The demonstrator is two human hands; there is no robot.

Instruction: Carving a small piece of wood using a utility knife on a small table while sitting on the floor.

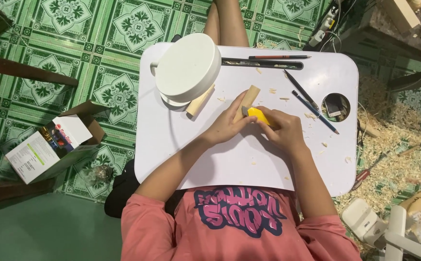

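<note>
Overhead, head view only: the white lap table (pixel 181 159) serves as landmark. Near its centre the left hand (pixel 227 124) has its fingers curled and pressed around the lower end of a pale wooden block (pixel 250 95), which slants up and away toward the far edge. The right hand (pixel 284 129) is closed in a fist-like grip on a yellow-handled knife (pixel 257 114), its tip meeting the block; the blade itself is too small to make out clearly. Progress, as a judgement: small wood shavings (pixel 272 91) lie scattered on the table around the block, so some carving is done, yet the block looks largely square-edged, so most shaping seems left. A second wooden piece (pixel 199 102) lies just left of the block, partly under a white round lamp head (pixel 187 66). Two pencils (pixel 312 105) lie right of the block, beside a round hole in the table. Off the table's left side, on the green tiled floor, an open cardboard box (pixel 51 145) with a white printed panel and a red mark.
</note>
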